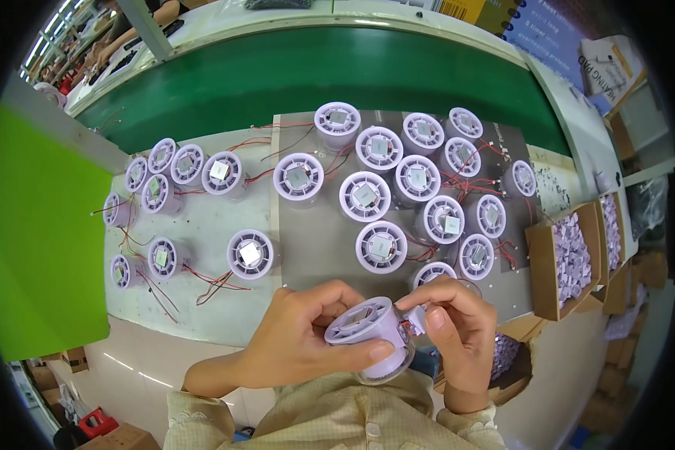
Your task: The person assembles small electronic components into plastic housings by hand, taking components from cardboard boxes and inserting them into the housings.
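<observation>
Where the left hand [289, 337] grips: fingers and thumb are clamped around a lilac housing [381, 339], which is cylindrical, tilted, and held in front of the shirt, off the counter's near edge.
Where the right hand [461, 322] works: thumb and forefinger pinch a small lilac piece [417, 319] just beside the housing's wall, with red wire [406, 328] showing there.
Printed matter: a blue-violet package [544, 45] bears pale lines of lettering; a white-and-tan package [611, 71] carries dark print.
Small markings: the square plates on the housings look printed, too small to tell.
Standing housings [364, 196]: many lilac plastic cylinders with smooth round rims, spoked tops, silver-grey square plates, and thin red and dark leads.
Counter [191, 311]: pale and flat, partly under a grey mat [319, 251]; a smooth green strip [315, 71] lies beyond.
Box [545, 270]: brown cardboard, open, heaped with small lilac pieces [572, 259].
Shirt [330, 420]: pale yellow, finely checked, buttoned.
</observation>
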`<state>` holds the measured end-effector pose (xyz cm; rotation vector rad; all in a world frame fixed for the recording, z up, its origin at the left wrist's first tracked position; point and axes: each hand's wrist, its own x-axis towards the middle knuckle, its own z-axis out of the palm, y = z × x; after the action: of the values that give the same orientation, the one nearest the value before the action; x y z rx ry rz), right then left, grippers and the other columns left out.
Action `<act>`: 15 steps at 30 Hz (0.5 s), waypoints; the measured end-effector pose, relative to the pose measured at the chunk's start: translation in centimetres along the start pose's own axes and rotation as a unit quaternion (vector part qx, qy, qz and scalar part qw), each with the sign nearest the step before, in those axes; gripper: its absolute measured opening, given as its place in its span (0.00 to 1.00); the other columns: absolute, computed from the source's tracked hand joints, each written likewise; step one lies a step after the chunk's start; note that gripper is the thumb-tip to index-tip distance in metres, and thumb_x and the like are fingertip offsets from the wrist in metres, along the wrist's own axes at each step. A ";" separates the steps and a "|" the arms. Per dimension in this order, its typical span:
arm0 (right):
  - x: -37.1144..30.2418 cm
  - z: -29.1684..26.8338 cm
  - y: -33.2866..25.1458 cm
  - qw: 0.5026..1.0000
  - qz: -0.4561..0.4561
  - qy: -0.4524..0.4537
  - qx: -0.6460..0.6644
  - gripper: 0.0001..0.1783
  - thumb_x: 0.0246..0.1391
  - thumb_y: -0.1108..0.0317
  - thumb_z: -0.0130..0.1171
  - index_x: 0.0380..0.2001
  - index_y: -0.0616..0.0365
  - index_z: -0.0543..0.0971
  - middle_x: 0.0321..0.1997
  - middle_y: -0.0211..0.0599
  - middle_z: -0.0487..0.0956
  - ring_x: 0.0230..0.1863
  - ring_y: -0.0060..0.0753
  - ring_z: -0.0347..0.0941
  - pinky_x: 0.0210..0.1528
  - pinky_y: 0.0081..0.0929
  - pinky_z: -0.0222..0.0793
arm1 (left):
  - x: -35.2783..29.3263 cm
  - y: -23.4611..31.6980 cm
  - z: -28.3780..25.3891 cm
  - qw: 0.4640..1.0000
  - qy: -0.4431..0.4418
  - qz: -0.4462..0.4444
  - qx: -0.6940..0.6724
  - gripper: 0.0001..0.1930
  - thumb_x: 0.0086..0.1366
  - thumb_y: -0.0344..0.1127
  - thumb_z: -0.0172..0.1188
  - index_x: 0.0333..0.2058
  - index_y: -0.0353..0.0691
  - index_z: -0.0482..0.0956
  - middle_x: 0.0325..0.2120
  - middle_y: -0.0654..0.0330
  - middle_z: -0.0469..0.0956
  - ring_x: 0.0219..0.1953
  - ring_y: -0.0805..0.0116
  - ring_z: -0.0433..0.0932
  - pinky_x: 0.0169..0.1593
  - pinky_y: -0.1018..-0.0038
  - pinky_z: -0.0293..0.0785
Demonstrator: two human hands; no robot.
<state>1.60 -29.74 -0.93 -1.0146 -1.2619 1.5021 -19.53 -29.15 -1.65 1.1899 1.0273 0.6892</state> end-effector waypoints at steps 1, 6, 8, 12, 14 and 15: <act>0.0 0.0 0.0 1.000 0.001 0.001 0.001 0.12 0.64 0.70 0.55 0.44 0.69 0.78 0.39 0.33 0.76 0.34 0.17 0.67 0.36 0.14 0.62 | 0.0 0.0 0.0 1.000 0.004 0.006 -0.002 0.22 0.54 0.42 0.74 0.38 0.31 0.77 0.25 0.58 0.83 0.27 0.80 0.80 0.32 0.81 0.75; 0.0 -0.4 0.6 0.999 -0.042 -0.010 -0.016 0.12 0.58 0.71 0.62 0.43 0.67 0.79 0.40 0.37 0.77 0.37 0.23 0.70 0.41 0.21 0.67 | -0.2 0.4 0.1 0.999 0.014 0.021 0.025 0.23 0.52 0.42 0.76 0.38 0.31 0.77 0.26 0.57 0.84 0.29 0.78 0.82 0.35 0.79 0.78; 0.0 -0.5 0.8 0.997 -0.063 -0.017 -0.043 0.13 0.55 0.72 0.64 0.43 0.67 0.79 0.40 0.39 0.77 0.37 0.25 0.71 0.41 0.22 0.68 | -0.2 0.5 0.1 0.999 0.018 0.031 0.031 0.24 0.51 0.42 0.76 0.39 0.32 0.77 0.27 0.57 0.84 0.30 0.77 0.82 0.35 0.79 0.78; 0.0 0.4 0.1 0.990 -0.057 0.048 -0.119 0.24 0.54 0.50 0.67 0.36 0.65 0.82 0.33 0.37 0.75 0.35 0.28 0.70 0.38 0.22 0.65 | -0.2 0.2 0.4 0.999 0.028 0.026 0.037 0.27 0.47 0.43 0.79 0.40 0.32 0.77 0.28 0.56 0.84 0.30 0.76 0.83 0.36 0.78 0.79; 0.0 -0.2 -0.1 0.987 -0.081 0.026 -0.134 0.16 0.50 0.64 0.67 0.39 0.64 0.82 0.34 0.39 0.76 0.35 0.29 0.72 0.37 0.22 0.67 | -0.3 -0.1 0.5 0.998 0.037 0.042 0.037 0.29 0.46 0.43 0.80 0.41 0.32 0.76 0.28 0.56 0.84 0.30 0.75 0.83 0.36 0.78 0.80; 0.0 -0.4 -0.1 0.983 -0.104 0.002 -0.149 0.17 0.47 0.78 0.68 0.43 0.63 0.83 0.35 0.41 0.77 0.34 0.29 0.74 0.36 0.22 0.70 | -0.3 -0.1 0.4 0.998 0.044 0.044 0.019 0.30 0.44 0.42 0.81 0.41 0.32 0.76 0.29 0.56 0.84 0.31 0.75 0.84 0.38 0.77 0.80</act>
<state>2.04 -29.60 -0.86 -1.0384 -1.5710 1.1740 -19.29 -29.60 -1.68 1.2533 1.0698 0.8001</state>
